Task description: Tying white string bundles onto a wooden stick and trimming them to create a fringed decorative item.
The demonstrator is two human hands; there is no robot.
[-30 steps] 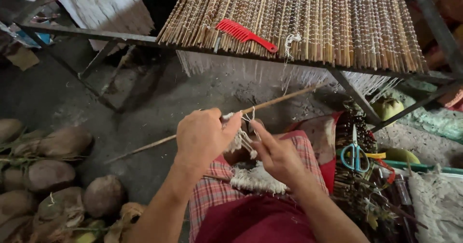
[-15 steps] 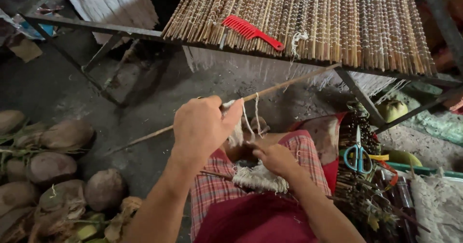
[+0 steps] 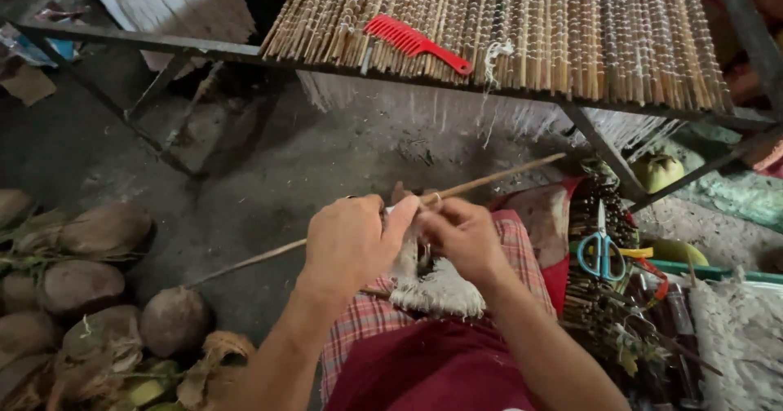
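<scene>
My left hand (image 3: 351, 244) and my right hand (image 3: 465, 236) meet over my lap, both pinching a thin bamboo stick (image 3: 506, 174) that runs from lower left to upper right. White string runs between the fingers, and a fluffy bundle of white thread (image 3: 440, 289) lies on my checked cloth lap just below the hands. Above them a mat of bamboo sticks (image 3: 571, 28) tied with string rests on a dark metal frame (image 3: 163, 44). A red comb (image 3: 412, 42) lies on the mat.
Several dry coconuts (image 3: 81, 280) lie on the concrete floor at the left. At the right are blue-handled scissors (image 3: 602, 252) on a bundle of sticks, a green bowl (image 3: 677, 252) and a pile of white thread (image 3: 734, 338).
My left hand has come down from its raised position, and both hands have closed together on the stick. The string that was pulled up between them is drawn in.
</scene>
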